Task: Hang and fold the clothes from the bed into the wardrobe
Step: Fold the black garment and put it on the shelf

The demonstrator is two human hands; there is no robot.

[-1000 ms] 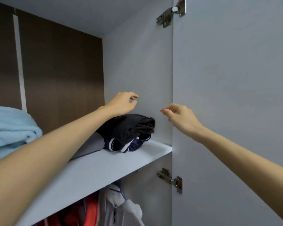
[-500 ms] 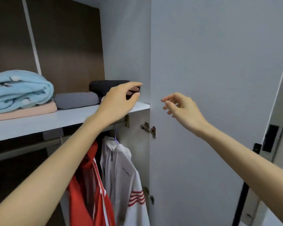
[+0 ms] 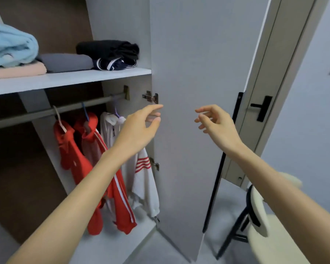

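The wardrobe shelf (image 3: 69,80) carries a folded black garment (image 3: 109,49) on top of a navy piece with white stripes (image 3: 114,64), beside a grey folded item (image 3: 65,62), a light blue blanket (image 3: 10,46) and a pink fold (image 3: 17,71). Under the shelf, a rail (image 3: 55,109) holds two red jackets (image 3: 71,149) (image 3: 95,141) and a white jacket (image 3: 141,178) on hangers. My left hand (image 3: 139,126) hovers in front of the open wardrobe door (image 3: 194,73), fingers loosely curved, holding nothing. My right hand (image 3: 215,124) hangs empty in front of the same door.
A room door with a black handle (image 3: 263,108) stands to the right of the wardrobe door. A cream chair (image 3: 263,206) with black legs sits at the lower right. The grey wardrobe floor (image 3: 111,242) lies under the jackets.
Both hands have drawn back and down from the shelf, leaving the black garment lying there. The view has dropped and pulled away, bringing the hanging jackets, room door and chair into sight.
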